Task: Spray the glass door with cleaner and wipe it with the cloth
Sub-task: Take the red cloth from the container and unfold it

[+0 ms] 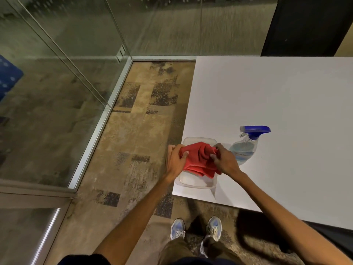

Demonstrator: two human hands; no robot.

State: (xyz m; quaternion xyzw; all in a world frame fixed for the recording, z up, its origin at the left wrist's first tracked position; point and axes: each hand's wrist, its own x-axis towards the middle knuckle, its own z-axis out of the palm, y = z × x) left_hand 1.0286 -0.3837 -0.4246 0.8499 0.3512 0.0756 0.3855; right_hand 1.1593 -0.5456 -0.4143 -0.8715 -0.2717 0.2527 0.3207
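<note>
- Cloth [198, 159]: red, bunched, held over the tub [193, 181] at the tabletop's [267, 96] near-left corner.
- Left hand [175, 161]: our fingers clenched on the cloth's left end.
- Right hand [225, 159]: our fingers pinch its right end.
- Bottle [246, 148]: upright, just right of the tub, untouched.
- Glass door [47, 88]: at our left, off the table.
- Risk: we judge a snagged cloth could drag the light tub off the edge, or our elbow topple the bottle.

Clear plastic tub [193, 183] at white table [286, 92] corner; patterned carpet [137, 134] beside.
</note>
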